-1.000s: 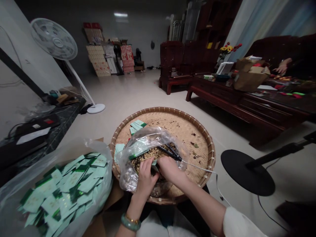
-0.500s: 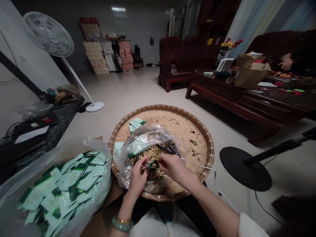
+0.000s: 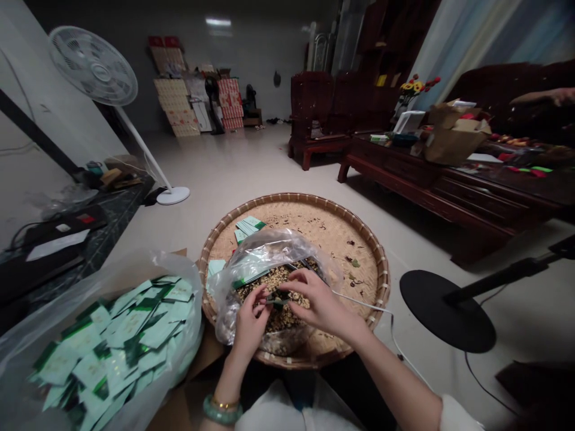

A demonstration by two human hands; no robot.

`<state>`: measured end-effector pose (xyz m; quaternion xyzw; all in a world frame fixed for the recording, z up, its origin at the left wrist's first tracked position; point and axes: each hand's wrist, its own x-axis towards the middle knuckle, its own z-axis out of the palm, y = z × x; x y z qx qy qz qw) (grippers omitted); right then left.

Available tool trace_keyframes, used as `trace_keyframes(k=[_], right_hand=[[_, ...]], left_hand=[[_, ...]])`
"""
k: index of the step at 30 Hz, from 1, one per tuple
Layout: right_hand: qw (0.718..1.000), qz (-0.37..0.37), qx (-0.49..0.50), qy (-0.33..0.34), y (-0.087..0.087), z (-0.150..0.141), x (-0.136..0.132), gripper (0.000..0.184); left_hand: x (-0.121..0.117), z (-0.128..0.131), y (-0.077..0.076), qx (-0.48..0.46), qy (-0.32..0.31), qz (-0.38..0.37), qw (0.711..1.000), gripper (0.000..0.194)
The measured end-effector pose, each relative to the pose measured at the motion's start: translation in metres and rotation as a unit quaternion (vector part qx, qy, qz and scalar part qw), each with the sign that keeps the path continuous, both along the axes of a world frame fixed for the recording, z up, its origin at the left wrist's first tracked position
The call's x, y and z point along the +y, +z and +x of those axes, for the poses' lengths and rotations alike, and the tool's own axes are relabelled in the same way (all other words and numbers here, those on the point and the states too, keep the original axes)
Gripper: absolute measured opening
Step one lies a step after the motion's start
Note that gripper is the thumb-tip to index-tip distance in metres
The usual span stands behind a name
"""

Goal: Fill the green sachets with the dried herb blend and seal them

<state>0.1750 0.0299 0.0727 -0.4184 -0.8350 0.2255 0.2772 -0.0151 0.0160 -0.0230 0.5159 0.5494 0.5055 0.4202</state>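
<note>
Both hands work over a clear plastic bag (image 3: 269, 254) lying open on a round woven bamboo tray (image 3: 359, 239), with loose brown-gold tea (image 3: 281, 281) inside. My left hand (image 3: 250, 320) pinches a small green-and-white packet (image 3: 276, 301), and the fingertips of my right hand (image 3: 321, 302) hold its other end. Behind my right hand, a black sealing tool (image 3: 308, 262) lies partly hidden by the plastic, trailing a white cable (image 3: 359, 305). A small stack of pale green packets (image 3: 248, 225) rests on the tray.
A plastic-lined box of many green packets (image 3: 121, 335) stands at my left. A black round stand base (image 3: 444, 319) sits on the floor to the right. Beyond are a fan (image 3: 92, 66), a dark wooden table (image 3: 404, 164), and a co-worker's hand (image 3: 554, 96).
My hands have risen from the tea and drawn closer around the small packet. The right hand has moved off the black tool. The co-worker's hand has shifted toward the right edge.
</note>
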Motion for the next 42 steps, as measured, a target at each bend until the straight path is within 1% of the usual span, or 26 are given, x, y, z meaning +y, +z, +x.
trace_keyframes(k=[2, 4, 6, 9, 12, 14, 16, 18, 19, 20, 21, 22, 23, 24, 26, 28, 30, 33, 34, 35, 36, 38, 40, 41, 42], right_hand=[[0.999, 0.005, -0.044, 0.006, -0.001, -0.005, -0.001, 0.027], [0.998, 0.000, -0.061, -0.006, -0.004, -0.011, 0.001, 0.017], [0.999, -0.022, -0.033, -0.009, -0.008, -0.014, 0.004, 0.012], [0.996, -0.061, 0.062, -0.017, -0.013, -0.013, 0.011, 0.011], [0.985, -0.069, 0.138, -0.075, -0.012, -0.006, 0.016, 0.013], [0.982, -0.074, 0.141, -0.098, -0.010, 0.000, 0.016, 0.016], [0.986, -0.083, 0.121, -0.081, -0.007, 0.004, 0.014, 0.022], [0.989, -0.092, 0.107, -0.044, -0.007, 0.002, 0.010, 0.036], [0.989, -0.096, 0.108, -0.031, -0.009, 0.000, 0.009, 0.039], [0.988, -0.102, 0.113, -0.026, -0.013, -0.003, 0.009, 0.038], [0.986, -0.108, 0.123, -0.032, -0.018, -0.007, 0.009, 0.031], [0.982, -0.113, 0.142, -0.054, -0.024, -0.011, 0.011, 0.018], [0.976, -0.122, 0.164, -0.075, -0.030, -0.014, 0.014, 0.013], [0.966, -0.142, 0.197, -0.092, -0.036, -0.017, 0.018, 0.016], [0.939, -0.200, 0.260, -0.106, -0.045, -0.020, 0.026, 0.023], [0.911, -0.263, 0.302, -0.102, -0.050, -0.020, 0.031, 0.030], [0.886, -0.310, 0.332, -0.096, -0.052, -0.020, 0.033, 0.035], [0.850, -0.346, 0.386, -0.096, -0.053, -0.019, 0.032, 0.039], [0.843, -0.350, 0.397, -0.097, -0.052, -0.019, 0.031, 0.040], [0.843, -0.348, 0.398, -0.097, -0.050, -0.019, 0.030, 0.040], [0.851, -0.338, 0.390, -0.096, -0.048, -0.019, 0.030, 0.040], [0.889, -0.283, 0.346, -0.095, -0.043, -0.019, 0.029, 0.038], [0.935, -0.212, 0.268, -0.096, -0.037, -0.020, 0.029, 0.030], [0.952, -0.182, 0.226, -0.096, -0.034, -0.020, 0.030, 0.025], [0.965, -0.158, 0.189, -0.092, -0.031, -0.020, 0.031, 0.025]], left_hand=[[0.000, 0.001, 0.001, 0.001, 0.000, 0.002, 1.000, 0.042], [0.001, 0.002, 0.002, 0.006, 0.003, 0.010, 1.000, 0.041], [0.001, 0.002, 0.003, 0.015, 0.002, 0.021, 1.000, 0.038], [0.000, 0.001, 0.002, 0.031, -0.001, 0.032, 0.999, 0.034], [-0.001, -0.001, 0.001, 0.039, 0.000, 0.040, 0.998, 0.033], [-0.003, -0.002, 0.003, 0.044, 0.005, 0.051, 0.998, 0.030], [-0.003, -0.002, 0.005, 0.049, 0.010, 0.062, 0.997, 0.028], [-0.003, -0.002, 0.008, 0.049, 0.009, 0.067, 0.997, 0.026], [-0.003, -0.001, 0.009, 0.046, 0.008, 0.067, 0.997, 0.024], [-0.002, 0.000, 0.010, 0.041, 0.010, 0.065, 0.997, 0.023], [-0.002, 0.001, 0.011, 0.036, 0.014, 0.059, 0.998, 0.023], [-0.001, 0.001, 0.011, 0.032, 0.018, 0.048, 0.998, 0.024], [0.000, 0.001, 0.012, 0.028, 0.019, 0.031, 0.999, 0.027], [0.000, 0.001, 0.013, 0.024, 0.013, 0.009, 1.000, 0.031], [-0.001, 0.001, 0.015, 0.015, -0.025, -0.036, 0.999, 0.039], [-0.002, 0.000, 0.020, 0.006, -0.075, -0.076, 0.994, 0.035], [-0.004, -0.001, 0.025, -0.002, -0.106, -0.103, 0.989, 0.026], [-0.005, -0.001, 0.033, -0.011, -0.127, -0.119, 0.985, 0.022], [-0.005, 0.000, 0.034, -0.009, -0.130, -0.119, 0.984, 0.021], [-0.005, 0.000, 0.036, -0.004, -0.133, -0.120, 0.984, 0.020], [-0.005, 0.001, 0.037, 0.003, -0.136, -0.121, 0.983, 0.019], [-0.005, 0.004, 0.039, 0.021, -0.144, -0.122, 0.982, 0.016], [-0.006, 0.007, 0.042, 0.030, -0.159, -0.123, 0.979, 0.015], [-0.007, 0.008, 0.043, 0.028, -0.166, -0.124, 0.978, 0.016], [-0.008, 0.008, 0.045, 0.023, -0.172, -0.124, 0.977, 0.018]])
